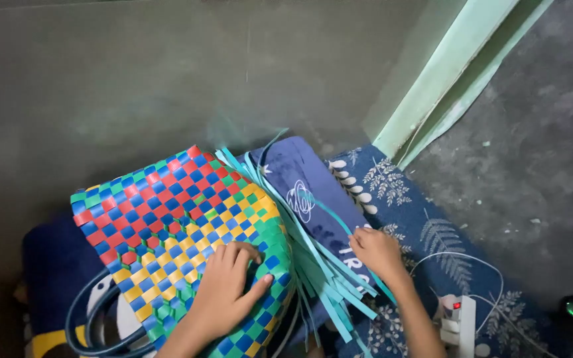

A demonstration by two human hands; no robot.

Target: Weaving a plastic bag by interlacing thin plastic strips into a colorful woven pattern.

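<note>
A woven basket in blue, red, green and yellow checks lies on its side across my lap. My left hand rests flat on its woven wall near the rim, fingers spread. Several loose teal plastic strips fan out from the rim. My right hand pinches one teal strip that arcs up and to the left. A dark blue handle curves below the basket at the lower left.
A dark blue cloth with a white print lies under the strips. A blue leaf-pattern mat covers the floor at right, with a white power strip on it. A pale green door frame rises at upper right.
</note>
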